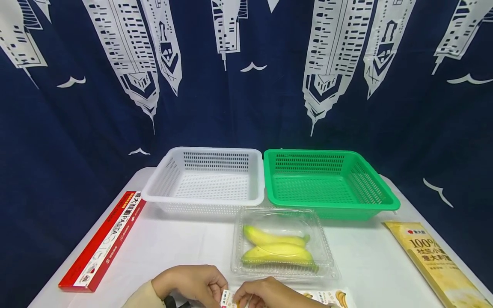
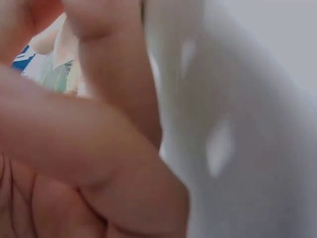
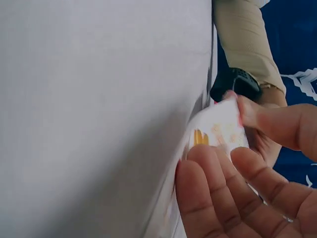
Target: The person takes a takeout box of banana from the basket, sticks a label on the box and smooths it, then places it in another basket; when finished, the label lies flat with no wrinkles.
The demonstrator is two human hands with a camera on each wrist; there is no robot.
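Note:
A strip of white labels printed with bananas lies at the table's front edge, partly hidden by the hands. My left hand pinches its left end. Just beside it, my right hand pinches the strip with curled fingers. In the right wrist view, a white label shows between the right hand's thumb and fingers. Fingers of the left hand fill much of the left wrist view, close to a pale surface. Beyond the hands sits a clear plastic clamshell box with two bananas inside.
A white basket and a green basket stand side by side at the back. On the left lies a red pasta box; a yellow pasta packet lies along the right edge. A dark blue patterned curtain hangs behind.

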